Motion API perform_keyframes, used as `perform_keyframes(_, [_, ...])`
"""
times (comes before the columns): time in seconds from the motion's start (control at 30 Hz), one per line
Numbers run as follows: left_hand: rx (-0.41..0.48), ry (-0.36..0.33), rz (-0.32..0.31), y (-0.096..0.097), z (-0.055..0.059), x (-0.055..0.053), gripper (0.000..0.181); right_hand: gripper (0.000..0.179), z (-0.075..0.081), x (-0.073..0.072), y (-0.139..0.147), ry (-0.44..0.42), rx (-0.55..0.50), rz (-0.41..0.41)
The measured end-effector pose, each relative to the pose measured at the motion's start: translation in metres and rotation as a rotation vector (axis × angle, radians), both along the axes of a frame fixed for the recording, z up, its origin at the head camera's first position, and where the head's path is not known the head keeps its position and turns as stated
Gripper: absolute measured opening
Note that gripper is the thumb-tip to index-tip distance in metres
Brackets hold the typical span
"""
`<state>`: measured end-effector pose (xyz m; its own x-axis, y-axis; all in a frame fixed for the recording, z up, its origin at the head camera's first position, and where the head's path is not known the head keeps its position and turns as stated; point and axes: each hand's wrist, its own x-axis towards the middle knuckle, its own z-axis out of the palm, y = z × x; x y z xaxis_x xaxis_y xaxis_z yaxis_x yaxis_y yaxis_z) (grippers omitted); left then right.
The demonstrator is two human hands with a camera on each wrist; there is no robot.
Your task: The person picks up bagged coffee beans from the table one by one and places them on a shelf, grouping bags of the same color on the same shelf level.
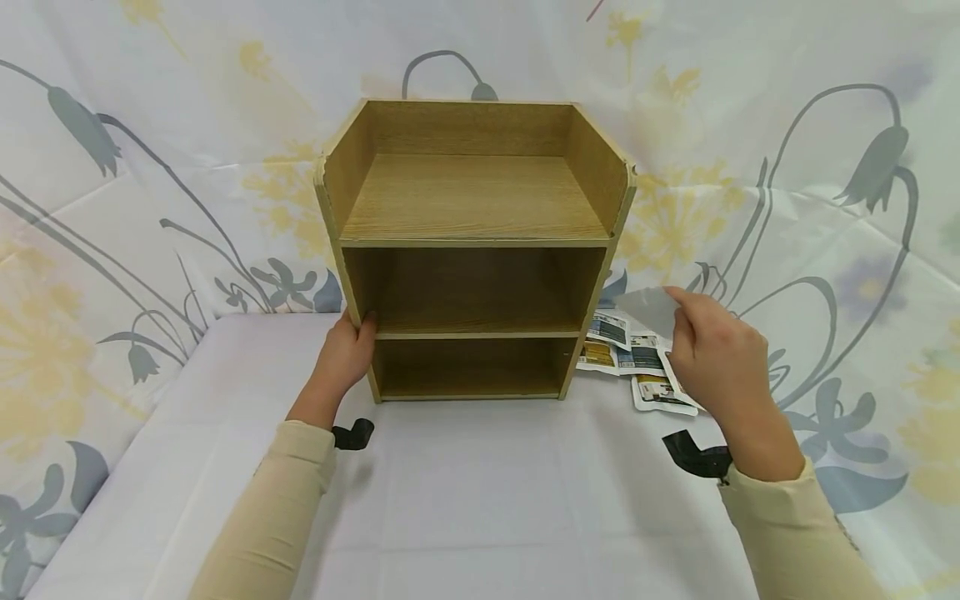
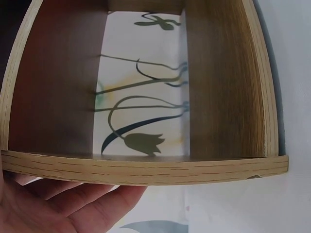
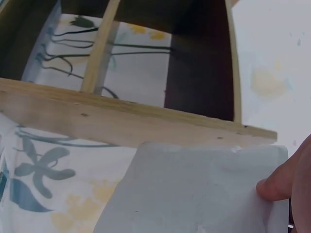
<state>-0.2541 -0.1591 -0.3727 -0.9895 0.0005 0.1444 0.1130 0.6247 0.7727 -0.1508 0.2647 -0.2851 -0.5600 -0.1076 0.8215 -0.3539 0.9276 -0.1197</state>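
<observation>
A wooden shelf unit (image 1: 472, 200) with a tray-like top and two compartments below stands upright on the white cloth. My left hand (image 1: 341, 358) grips its left side, thumb at the front edge; in the left wrist view the fingers (image 2: 104, 208) lie along the outside of the side panel (image 2: 146, 170). To the right of the unit, my right hand (image 1: 716, 358) pinches a pale, flat pouch (image 1: 648, 308) by its edge. Close up, the plain grey-white face of the pouch (image 3: 189, 189) overlaps the unit's right side panel, with the thumb pressed on it.
Several printed packets (image 1: 637, 358) lie on the cloth-covered table (image 1: 480, 500) beside the unit's right side, below the raised pouch. Behind everything hangs a floral fabric backdrop (image 1: 825, 208), which also runs down both sides of the table.
</observation>
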Motion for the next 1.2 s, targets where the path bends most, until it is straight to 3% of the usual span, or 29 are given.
perform_keyframes(0.8, [-0.005, 0.011, -0.007, -0.002, -0.003, -0.001, 0.058, 0.03, 0.026, 0.021, -0.016, 0.116, -0.015, 0.085])
perform_keyframes(1.2, [0.002, 0.01, -0.008, 0.0, -0.001, 0.001, 0.058, 0.031, 0.044, 0.023, -0.031, 0.184, -0.054, 0.158])
